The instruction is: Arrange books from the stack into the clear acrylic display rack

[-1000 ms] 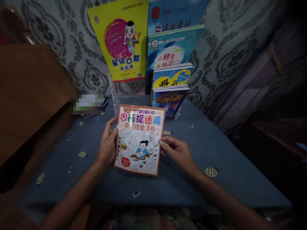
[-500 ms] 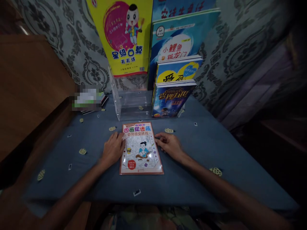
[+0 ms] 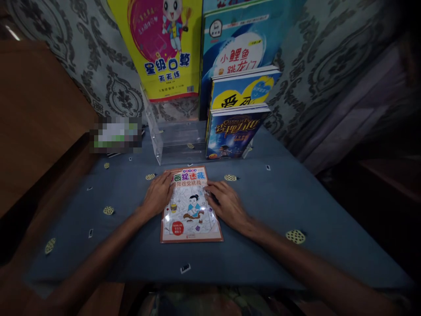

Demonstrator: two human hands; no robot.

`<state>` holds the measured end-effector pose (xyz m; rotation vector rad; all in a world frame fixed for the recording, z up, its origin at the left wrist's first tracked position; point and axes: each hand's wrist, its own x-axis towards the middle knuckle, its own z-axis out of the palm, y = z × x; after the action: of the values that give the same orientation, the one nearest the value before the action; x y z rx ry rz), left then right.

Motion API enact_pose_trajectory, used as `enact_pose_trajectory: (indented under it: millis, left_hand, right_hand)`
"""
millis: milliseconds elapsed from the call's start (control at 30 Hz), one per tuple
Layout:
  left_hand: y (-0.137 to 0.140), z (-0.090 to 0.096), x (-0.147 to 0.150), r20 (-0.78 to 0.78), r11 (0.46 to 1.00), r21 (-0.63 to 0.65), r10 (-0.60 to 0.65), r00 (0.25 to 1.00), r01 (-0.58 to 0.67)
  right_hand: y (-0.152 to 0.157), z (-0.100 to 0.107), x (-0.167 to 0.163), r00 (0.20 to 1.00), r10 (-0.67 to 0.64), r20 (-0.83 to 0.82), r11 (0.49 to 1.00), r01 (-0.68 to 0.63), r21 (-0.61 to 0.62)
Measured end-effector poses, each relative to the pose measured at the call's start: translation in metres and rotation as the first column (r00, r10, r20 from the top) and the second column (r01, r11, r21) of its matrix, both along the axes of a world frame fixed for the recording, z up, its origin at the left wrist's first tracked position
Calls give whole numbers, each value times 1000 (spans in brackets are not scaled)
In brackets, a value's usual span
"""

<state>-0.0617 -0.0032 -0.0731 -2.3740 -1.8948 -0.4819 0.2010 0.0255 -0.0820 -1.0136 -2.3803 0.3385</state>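
A thin picture-puzzle book point(image 3: 194, 226) with an orange border lies flat on the tablecloth, front cover up. The drawing on it shows a seated figure in blue. My left hand point(image 3: 159, 192) rests on its upper left edge, fingers stretched over the cover and hiding the first title character. Across from it, my right hand point(image 3: 227, 204) touches the right edge, its fingertips lying on the cover. Both hands are open, and neither has lifted the book. Just behind stands a clear acrylic book rack point(image 3: 177, 154).
The rack holds a yellow workbook point(image 3: 171, 83) on the left. On its right stand a teal book point(image 3: 230, 39), a blue-and-yellow book point(image 3: 219, 94) and a dark blue book point(image 3: 233, 134). A blurred stack point(image 3: 116, 134) sits at the back left of the blue tablecloth point(image 3: 263, 259).
My right hand has moved left, its fingers now over the book's right edge. My left fingers reach further over the cover's top left. The view has shifted slightly.
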Motion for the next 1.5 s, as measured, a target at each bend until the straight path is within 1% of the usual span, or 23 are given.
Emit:
enact_pose_trajectory:
  millis: [200, 400, 533, 733, 867, 967, 1133, 1300, 1400, 1500]
  left_hand:
    - [13, -1, 10, 27, 998, -9, -61, 998, 62]
    - [28, -7, 24, 49, 987, 8, -160, 986, 160]
    - [39, -7, 39, 39, 972, 23, -236, 971, 235]
    - [57, -7, 60, 17, 949, 2, -315, 949, 315]
    - [65, -9, 64, 19, 934, -10, -357, 934, 357]
    - [67, -11, 62, 53, 927, -25, -373, 926, 374]
    - [69, -14, 56, 169, 919, -45, -379, 910, 392]
    - [73, -18, 53, 318, 925, -49, -343, 884, 377]
    - [74, -20, 53, 380, 924, -28, -342, 860, 380]
    - [74, -20, 54, 394, 928, -17, -335, 856, 372]
  right_hand:
    - [2, -8, 2, 994, 49, -97, 997, -43, 64]
    - [4, -12, 2, 988, 67, -140, 995, -55, 83]
    - [5, -12, 2, 986, 69, -149, 995, -57, 79]
    - [5, -13, 2, 986, 76, -151, 994, -64, 86]
    - [4, -13, 2, 987, 72, -143, 995, -62, 72]
    - [7, -13, 4, 986, 91, -137, 995, -84, 59]
    - [22, -10, 5, 985, 142, -98, 990, -140, 27]
    - [50, -7, 2, 993, 119, -13, 993, -119, 10]
    - [68, -10, -1, 991, 128, -35, 992, -128, 10]
    - [81, -14, -2, 983, 150, -102, 989, -150, 10]
